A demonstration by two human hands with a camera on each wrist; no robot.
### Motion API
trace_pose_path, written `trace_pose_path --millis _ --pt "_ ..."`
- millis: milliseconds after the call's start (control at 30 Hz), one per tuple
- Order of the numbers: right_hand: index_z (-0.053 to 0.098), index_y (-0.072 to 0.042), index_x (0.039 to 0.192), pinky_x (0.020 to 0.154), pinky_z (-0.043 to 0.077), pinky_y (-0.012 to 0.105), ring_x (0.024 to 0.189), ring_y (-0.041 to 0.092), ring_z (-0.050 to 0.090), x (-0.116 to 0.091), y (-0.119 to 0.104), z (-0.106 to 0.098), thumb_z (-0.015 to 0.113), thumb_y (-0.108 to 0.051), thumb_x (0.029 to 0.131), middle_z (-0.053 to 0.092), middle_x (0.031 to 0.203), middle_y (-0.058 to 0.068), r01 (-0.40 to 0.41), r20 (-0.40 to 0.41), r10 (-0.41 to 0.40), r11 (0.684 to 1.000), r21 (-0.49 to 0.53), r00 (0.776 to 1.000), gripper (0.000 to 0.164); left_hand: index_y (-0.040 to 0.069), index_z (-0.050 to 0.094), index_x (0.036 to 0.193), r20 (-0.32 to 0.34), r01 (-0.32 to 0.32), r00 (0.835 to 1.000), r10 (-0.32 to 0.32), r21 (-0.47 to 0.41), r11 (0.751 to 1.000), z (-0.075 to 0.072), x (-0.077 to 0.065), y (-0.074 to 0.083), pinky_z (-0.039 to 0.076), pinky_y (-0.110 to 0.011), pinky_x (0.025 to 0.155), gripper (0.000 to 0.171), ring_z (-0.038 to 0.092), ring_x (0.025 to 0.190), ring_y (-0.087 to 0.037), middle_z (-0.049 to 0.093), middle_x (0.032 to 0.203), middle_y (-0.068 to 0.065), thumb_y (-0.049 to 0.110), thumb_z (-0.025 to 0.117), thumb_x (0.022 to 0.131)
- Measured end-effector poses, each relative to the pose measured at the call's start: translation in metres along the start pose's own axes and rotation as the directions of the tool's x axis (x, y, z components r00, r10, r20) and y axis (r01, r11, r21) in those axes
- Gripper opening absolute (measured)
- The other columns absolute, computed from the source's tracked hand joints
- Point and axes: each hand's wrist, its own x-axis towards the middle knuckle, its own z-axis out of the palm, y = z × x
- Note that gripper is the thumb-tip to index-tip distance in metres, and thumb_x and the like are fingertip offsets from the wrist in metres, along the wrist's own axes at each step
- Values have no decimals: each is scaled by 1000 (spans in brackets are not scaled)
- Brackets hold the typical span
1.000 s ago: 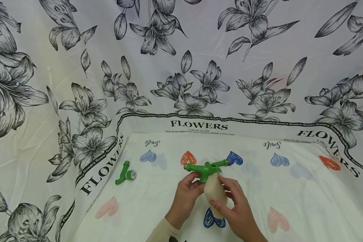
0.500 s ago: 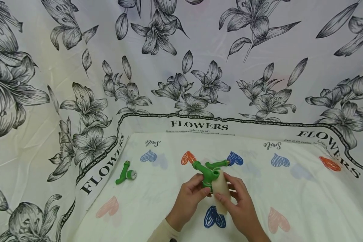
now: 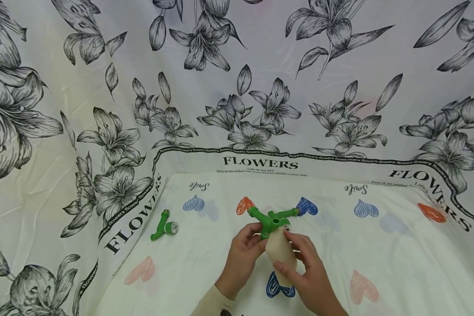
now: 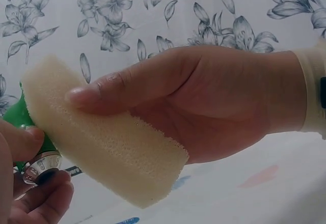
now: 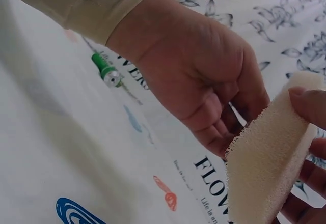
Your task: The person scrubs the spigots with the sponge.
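Flower-printed fabric (image 3: 260, 44) hangs around a white cloth (image 3: 205, 254) marked with hearts. In the head view, the left-hand grip (image 3: 240, 256) grasps a green tap (image 3: 267, 223); the right-hand grip (image 3: 313, 268) holds a pale sponge (image 3: 280, 251) close before it. A second tap (image 3: 287, 213) lies just behind, a third tap (image 3: 161, 227) well apart to the left. In the left wrist view, the right thumb presses the sponge, beside the green tap's silvery end. In the right wrist view, the sponge covers the left fingertips.
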Motion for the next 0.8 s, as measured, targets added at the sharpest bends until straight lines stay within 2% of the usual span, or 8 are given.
trace_pose_path --millis 167,267,433,567,800 --pt "55 -34 157 99 59 37 126 17 58 1 -1 1 87 -20 97 57 143 -11 -7 3 7 1000 -6 1000 70 1 62 141 1 12 1000 -12 -18 1000 -1 0 1 58 -36 102 38 70 112 -26 68 134 -20 2 71 105" --pt "56 -32 157 99 59 36 126 17 57 2 -2 1 87 -20 97 57 144 -10 -2 -7 2 1000 -21 1000 69 1 64 139 15 -1 1000 1 -18 1000 0 0 2 58 -37 102 37 70 113 -26 66 136 -18 1 73 104" --pt "56 -26 157 100 57 33 126 18 58 6 -3 -4 87 -20 97 58 143 -7 -30 -41 29 999 -26 999 67 6 68 142 99 -38 994 38 1 999 0 0 1 59 -42 101 38 70 119 -30 62 140 -15 2 73 104" --pt "55 -21 159 101 56 30 124 21 59 8 0 -9 84 -19 99 57 143 -1 -72 -56 71 997 -3 996 66 6 65 147 152 -52 987 50 11 999 1 -3 0 60 -44 100 41 70 121 -32 64 140 -15 3 70 106" --pt "54 -21 160 102 55 27 124 26 59 10 1 -11 82 -24 101 56 143 1 -119 -44 120 993 23 992 65 9 67 146 139 -26 990 26 1 1000 3 -5 1 59 -43 101 44 70 121 -31 66 140 -14 3 75 104"
